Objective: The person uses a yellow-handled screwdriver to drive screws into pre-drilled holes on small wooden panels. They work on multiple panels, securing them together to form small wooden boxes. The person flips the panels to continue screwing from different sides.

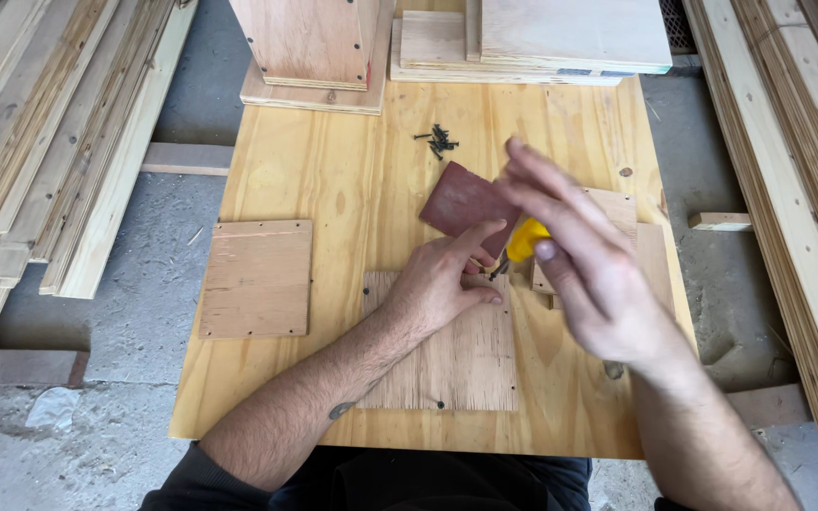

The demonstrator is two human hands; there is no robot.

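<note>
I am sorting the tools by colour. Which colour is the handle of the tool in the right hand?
Yellow; the handle shows best in the head view.

A pale plywood tabletop (pixel 333 180) fills the middle of the frame. On it lie a square plywood panel (pixel 257 278) overhanging its left edge, a rough plywood piece (pixel 456 364) low at centre, a reddish sheet of sandpaper (pixel 461 201), black screws (pixel 438 141) near the top, and stacked boards (pixel 532 38) along the far edge.

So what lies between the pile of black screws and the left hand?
In the head view, a reddish-brown sheet lies between the black screws and the left hand, flat on the plywood table.
</note>
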